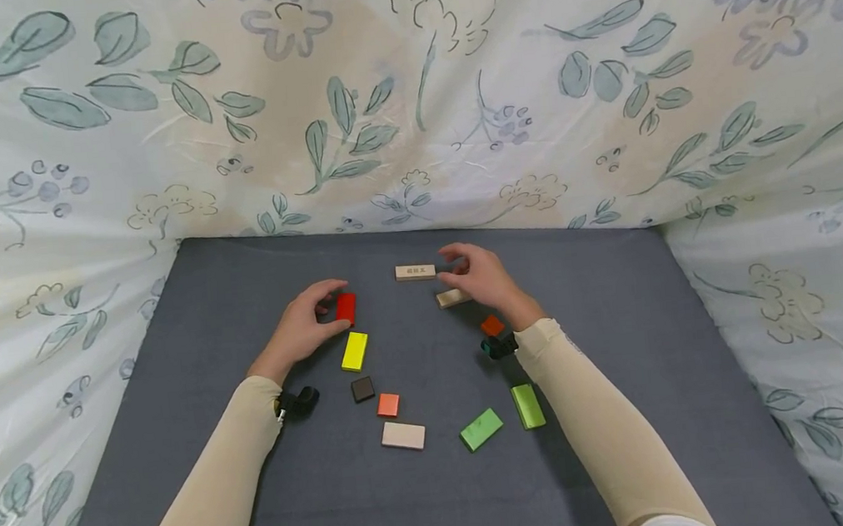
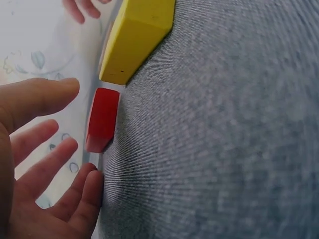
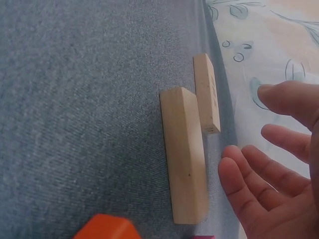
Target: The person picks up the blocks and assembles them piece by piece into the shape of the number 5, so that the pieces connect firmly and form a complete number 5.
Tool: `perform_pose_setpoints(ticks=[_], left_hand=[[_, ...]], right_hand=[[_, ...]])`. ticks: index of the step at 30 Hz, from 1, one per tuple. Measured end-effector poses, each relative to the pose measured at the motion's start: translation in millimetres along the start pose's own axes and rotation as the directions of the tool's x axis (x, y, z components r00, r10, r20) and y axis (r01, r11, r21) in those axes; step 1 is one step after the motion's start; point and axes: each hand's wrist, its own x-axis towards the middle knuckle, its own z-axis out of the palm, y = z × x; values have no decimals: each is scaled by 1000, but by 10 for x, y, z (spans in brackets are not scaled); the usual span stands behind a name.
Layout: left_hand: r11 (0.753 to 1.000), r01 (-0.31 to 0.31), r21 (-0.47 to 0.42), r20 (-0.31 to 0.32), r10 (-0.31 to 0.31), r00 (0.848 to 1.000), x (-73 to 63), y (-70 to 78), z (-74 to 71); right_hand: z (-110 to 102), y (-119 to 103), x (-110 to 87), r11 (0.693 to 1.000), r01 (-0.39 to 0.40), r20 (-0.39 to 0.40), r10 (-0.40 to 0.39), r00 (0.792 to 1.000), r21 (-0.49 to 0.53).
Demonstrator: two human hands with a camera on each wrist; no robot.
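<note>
In the head view my left hand [image 1: 299, 325] is beside a red block [image 1: 346, 309], thumb and fingers spread around its left end. The left wrist view shows a gap between the thumb and that red block [image 2: 103, 119], with a yellow block [image 2: 142, 37] nearby. My right hand [image 1: 486, 276] hovers by two wooden blocks, fingers parted and holding nothing. One wooden block [image 1: 415, 273] has dark printed characters and lies just left of the fingertips. The other wooden block [image 1: 450, 298] is plain and partly hidden under the hand.
An orange-red block [image 1: 492, 325] lies near the right wrist. Closer to me are a dark brown block [image 1: 362, 389], a salmon block [image 1: 388, 405], a pale pinkish block [image 1: 403, 436] and two green blocks [image 1: 481, 430]. Floral cloth [image 1: 412, 155] walls the grey table [image 1: 442, 495].
</note>
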Motion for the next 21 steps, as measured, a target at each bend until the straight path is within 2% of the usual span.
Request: perform_pose_setpoints(ticks=[13, 21], left_hand=[[1000, 6, 6, 19, -6, 1000, 42, -31, 33], [999, 35, 21, 21, -35, 999, 61, -42, 53]], right_hand=[[113, -1, 167, 996, -14, 46, 18, 999, -92], [191, 37, 261, 996, -15, 47, 19, 999, -88]])
